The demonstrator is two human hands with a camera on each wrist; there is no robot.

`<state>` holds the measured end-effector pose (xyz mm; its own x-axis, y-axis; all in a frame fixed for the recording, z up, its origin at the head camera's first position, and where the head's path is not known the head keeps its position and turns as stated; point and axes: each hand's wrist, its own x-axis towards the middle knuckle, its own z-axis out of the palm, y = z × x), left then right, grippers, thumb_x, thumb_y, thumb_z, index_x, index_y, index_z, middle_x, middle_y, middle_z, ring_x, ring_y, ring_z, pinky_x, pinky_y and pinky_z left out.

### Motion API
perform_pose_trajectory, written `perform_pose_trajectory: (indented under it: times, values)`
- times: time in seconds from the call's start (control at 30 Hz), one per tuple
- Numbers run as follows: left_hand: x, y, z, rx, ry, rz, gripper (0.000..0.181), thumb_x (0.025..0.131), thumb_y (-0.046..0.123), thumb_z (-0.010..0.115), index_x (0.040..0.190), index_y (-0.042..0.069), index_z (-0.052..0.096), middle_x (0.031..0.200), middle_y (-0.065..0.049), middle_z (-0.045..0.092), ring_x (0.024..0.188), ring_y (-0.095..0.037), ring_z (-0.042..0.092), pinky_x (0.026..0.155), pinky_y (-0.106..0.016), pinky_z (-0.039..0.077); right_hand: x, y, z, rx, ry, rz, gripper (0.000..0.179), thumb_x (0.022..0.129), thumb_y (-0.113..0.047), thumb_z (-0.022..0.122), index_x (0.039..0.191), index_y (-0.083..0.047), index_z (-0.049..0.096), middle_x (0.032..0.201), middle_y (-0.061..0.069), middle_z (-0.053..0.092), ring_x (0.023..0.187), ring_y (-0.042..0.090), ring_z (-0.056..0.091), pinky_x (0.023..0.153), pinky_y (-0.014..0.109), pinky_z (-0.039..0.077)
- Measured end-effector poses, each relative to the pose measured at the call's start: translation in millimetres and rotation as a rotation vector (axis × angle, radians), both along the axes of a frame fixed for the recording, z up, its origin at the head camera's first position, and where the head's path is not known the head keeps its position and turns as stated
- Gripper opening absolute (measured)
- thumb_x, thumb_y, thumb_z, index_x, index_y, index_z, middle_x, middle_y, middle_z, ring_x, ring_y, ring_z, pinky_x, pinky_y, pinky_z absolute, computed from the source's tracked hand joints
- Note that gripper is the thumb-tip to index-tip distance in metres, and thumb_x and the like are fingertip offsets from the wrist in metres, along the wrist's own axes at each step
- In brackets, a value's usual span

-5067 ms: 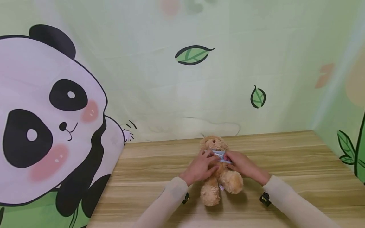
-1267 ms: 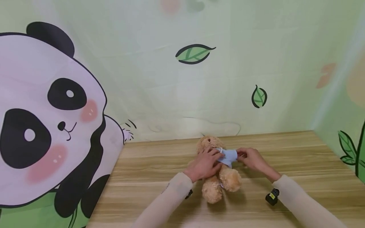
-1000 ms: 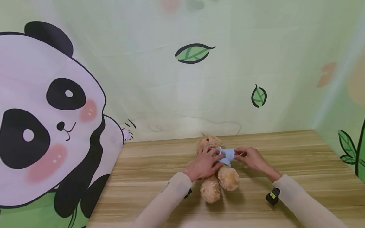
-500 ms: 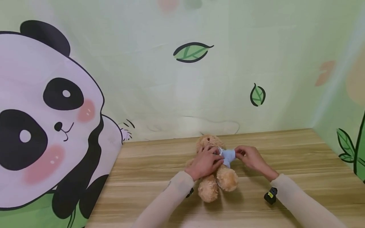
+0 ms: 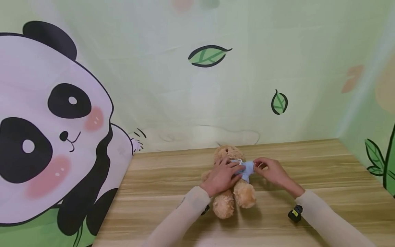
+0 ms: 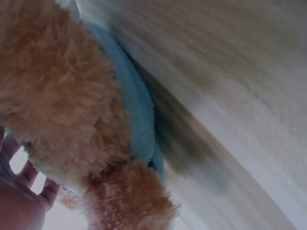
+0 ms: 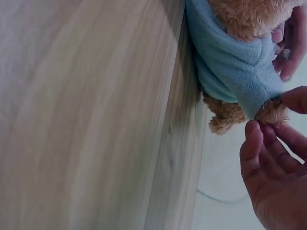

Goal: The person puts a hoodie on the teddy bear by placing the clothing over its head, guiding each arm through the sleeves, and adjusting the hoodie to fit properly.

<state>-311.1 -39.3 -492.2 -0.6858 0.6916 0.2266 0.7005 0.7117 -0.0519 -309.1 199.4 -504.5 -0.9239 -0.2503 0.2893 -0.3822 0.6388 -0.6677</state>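
Observation:
A fluffy light-brown teddy bear [image 5: 223,207] lies on its back on the table, legs toward me. It wears a small light-blue shirt [image 5: 248,172] with a white cord at the neck. Over the bear's chest, my left hand [image 5: 221,176] holds the body, fingers bent across the shirt; in the left wrist view its fingers touch the fur. At the sleeve end on the right, my right hand [image 5: 273,171] pinches the cuff. The right wrist view shows a furry paw [image 7: 272,114] poking out of the blue sleeve [image 7: 259,91] between thumb and fingers.
The wood-grain table [image 5: 324,178] reaches back to a pale green cloth backdrop [image 5: 154,85] printed with leaves and a large panda [image 5: 83,113]. Black wrist devices [image 5: 295,213] sit at both cuffs.
About five seconds ago both hands were together at the bear's chest over the bunched shirt. The right hand has since moved right to the sleeve end, now spread out. The last second shows only slight shifts.

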Motion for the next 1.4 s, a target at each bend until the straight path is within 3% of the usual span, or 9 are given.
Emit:
perform_pose_trajectory:
  times: [0.1,0.3,0.5,0.63,0.7,0.8,0.97,1.2,1.4]
  values:
    - [0.6,1.1,1.8,-0.036,0.003,0.006,0.042,0.103,0.046,0.043,0.144,0.037,0.048,0.144,0.011,0.053,0.132,-0.022,0.044,0.107,-0.049,0.039,1.0,-2.0,0.2,0.004,0.014,-0.002,0.022,0.091,-0.015,0.069,0.108,-0.001,0.069,0.094,0.01,0.073,0.086,0.025,0.068,0.072,0.032,0.052]
    - [2.0,3.4,4.4,-0.075,0.0,-0.003,0.038,0.104,0.044,0.04,0.138,0.036,0.056,0.142,0.01,0.053,0.127,-0.022,0.045,0.102,-0.048,0.04,-1.0,-4.0,-3.8,0.032,0.077,-0.032,0.005,0.092,-0.012,0.068,0.092,-0.007,0.069,0.082,0.003,0.072,0.081,0.021,0.068,0.068,0.028,0.05]
    - [2.1,2.0,4.5,-0.005,-0.032,-0.008,0.032,0.103,0.042,0.045,0.125,0.034,0.066,0.132,0.008,0.057,0.12,-0.019,0.047,0.098,-0.046,0.041,-3.7,-1.7,-6.0,0.013,0.088,-0.059,0.005,0.091,-0.011,0.068,0.087,-0.01,0.07,0.081,0.002,0.072,0.079,0.017,0.066,0.069,0.028,0.049]
    - [0.4,-0.8,1.7,0.032,-0.038,-0.018,0.028,0.103,0.042,0.046,0.116,0.034,0.069,0.125,0.009,0.058,0.116,-0.016,0.047,0.096,-0.043,0.042,-4.8,0.2,-6.5,-0.001,0.036,-0.077,0.007,0.093,-0.012,0.066,0.086,-0.009,0.068,0.077,0.003,0.069,0.073,0.012,0.06,0.066,0.026,0.046]
    - [0.0,-1.8,0.3,0.029,-0.034,-0.016,0.028,0.103,0.043,0.044,0.116,0.034,0.067,0.124,0.01,0.058,0.116,-0.016,0.048,0.095,-0.042,0.043,-5.2,0.5,-6.1,0.001,0.002,-0.078,0.009,0.094,-0.013,0.064,0.088,-0.007,0.067,0.076,0.004,0.068,0.072,0.011,0.058,0.065,0.025,0.044]
    - [0.3,-1.8,-0.2,0.01,-0.014,-0.007,0.033,0.103,0.045,0.043,0.129,0.033,0.06,0.129,0.009,0.058,0.124,-0.021,0.048,0.1,-0.046,0.043,-5.4,-0.5,-4.3,0.002,-0.027,-0.067,0.014,0.096,-0.016,0.063,0.1,-0.003,0.067,0.084,0.008,0.069,0.076,0.015,0.062,0.067,0.028,0.048]
    - [1.7,-0.5,1.2,-0.047,0.007,0.007,0.041,0.104,0.045,0.039,0.143,0.037,0.049,0.138,0.008,0.053,0.133,-0.026,0.044,0.104,-0.052,0.041,-4.7,-3.1,-1.8,0.006,-0.011,-0.049,0.033,0.096,-0.026,0.064,0.119,-0.003,0.065,0.098,0.013,0.072,0.085,0.024,0.067,0.072,0.037,0.054]
    - [2.1,1.7,1.4,-0.042,-0.011,0.009,0.036,0.105,0.044,0.038,0.133,0.037,0.059,0.134,0.008,0.053,0.123,-0.02,0.045,0.1,-0.05,0.04,-2.8,-4.0,-2.7,0.031,0.121,-0.023,0.006,0.094,-0.014,0.065,0.094,-0.009,0.068,0.085,0.003,0.071,0.079,0.017,0.066,0.07,0.03,0.052]
    - [0.3,-0.7,-1.8,0.034,-0.029,-0.026,0.033,0.104,0.043,0.042,0.124,0.034,0.066,0.129,0.008,0.055,0.119,-0.017,0.045,0.099,-0.046,0.043,-3.2,-1.4,-4.6,0.033,0.082,-0.078,0.007,0.094,-0.011,0.065,0.09,-0.005,0.065,0.081,0.005,0.069,0.075,0.015,0.061,0.066,0.028,0.047]
